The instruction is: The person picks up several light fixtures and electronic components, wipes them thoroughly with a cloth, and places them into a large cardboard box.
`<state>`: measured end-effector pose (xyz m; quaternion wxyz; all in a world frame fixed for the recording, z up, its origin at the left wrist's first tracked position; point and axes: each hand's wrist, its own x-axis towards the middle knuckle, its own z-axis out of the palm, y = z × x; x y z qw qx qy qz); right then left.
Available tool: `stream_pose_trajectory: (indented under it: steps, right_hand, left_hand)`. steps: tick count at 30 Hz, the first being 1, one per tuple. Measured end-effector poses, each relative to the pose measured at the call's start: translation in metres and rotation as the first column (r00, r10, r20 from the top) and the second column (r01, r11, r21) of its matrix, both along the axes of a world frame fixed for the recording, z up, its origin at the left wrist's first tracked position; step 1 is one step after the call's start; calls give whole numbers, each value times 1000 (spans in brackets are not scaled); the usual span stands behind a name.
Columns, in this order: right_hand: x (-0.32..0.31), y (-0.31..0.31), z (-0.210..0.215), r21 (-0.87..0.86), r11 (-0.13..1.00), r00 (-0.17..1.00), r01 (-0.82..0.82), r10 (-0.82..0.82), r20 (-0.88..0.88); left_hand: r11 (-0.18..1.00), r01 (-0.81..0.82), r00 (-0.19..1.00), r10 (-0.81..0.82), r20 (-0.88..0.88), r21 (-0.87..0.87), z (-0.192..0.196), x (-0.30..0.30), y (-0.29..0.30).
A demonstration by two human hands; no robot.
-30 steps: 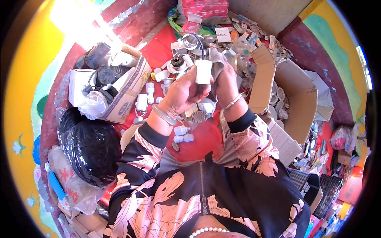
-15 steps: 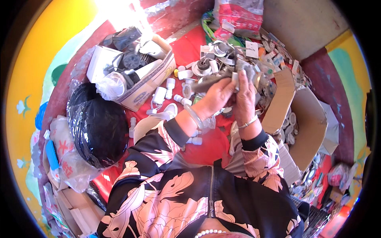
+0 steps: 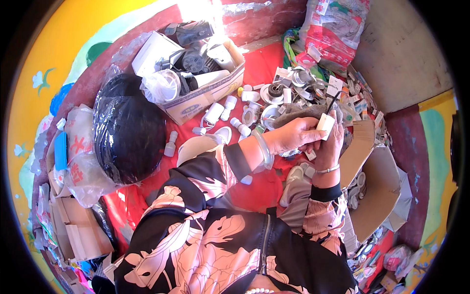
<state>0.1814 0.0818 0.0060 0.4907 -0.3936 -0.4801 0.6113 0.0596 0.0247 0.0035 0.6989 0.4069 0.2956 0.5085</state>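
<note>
A small white rectangular block point(image 3: 325, 125) with a short dark lead sticking up from it is between my two hands. My left hand point(image 3: 293, 135) pinches its near side between thumb and fingers. My right hand point(image 3: 330, 149) is pressed along the block's other side, its fingers pointing up and partly hidden. Just beyond both hands runs a grey-brown cloth point(image 3: 293, 114); whether either hand grips it is hidden. Below my fingers is another small white piece point(image 3: 311, 155). White lamp-like fittings point(image 3: 214, 113) lie on the red sheet point(image 3: 262, 63) to the left.
A carton point(image 3: 196, 105) of black and white parts stands far left, beside a black plastic-wrapped bundle point(image 3: 129, 132). An opened cardboard box point(image 3: 379, 188) with white pieces is at my right. Mixed parts point(image 3: 303, 78) and a red-white sack point(image 3: 335, 34) lie beyond my hands.
The view has shifted, so the surroundings sit further right in the picture. The white block with its dark lead now shows plainly between my hands, and the cloth lies beyond them.
</note>
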Motion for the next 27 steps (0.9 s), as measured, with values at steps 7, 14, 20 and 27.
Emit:
stream_pose_trajectory:
  steps: [7, 14, 20, 27]
  right_hand:
    - [15, 32, -19, -248, 933, 831, -261, 86, -550]
    - [-16, -16, 0, -144, 968, 949, -205, 161, -269]
    - [-3, 2, -9, -61, 989, 982, -133, 124, -140]
    - [-3, 11, -9, 60, 991, 982, 119, -127, 140]
  left_hand:
    - [961, -246, 954, 263, 146, -125, -5, -6, 5]
    - [757, -522, 491, 644, -587, 394, -27, 9, 13]
    - [875, -326, 759, 468, -452, 358, -26, 9, 6]
    - [967, -254, 967, 254, -17, 3, -25, 21, 6]
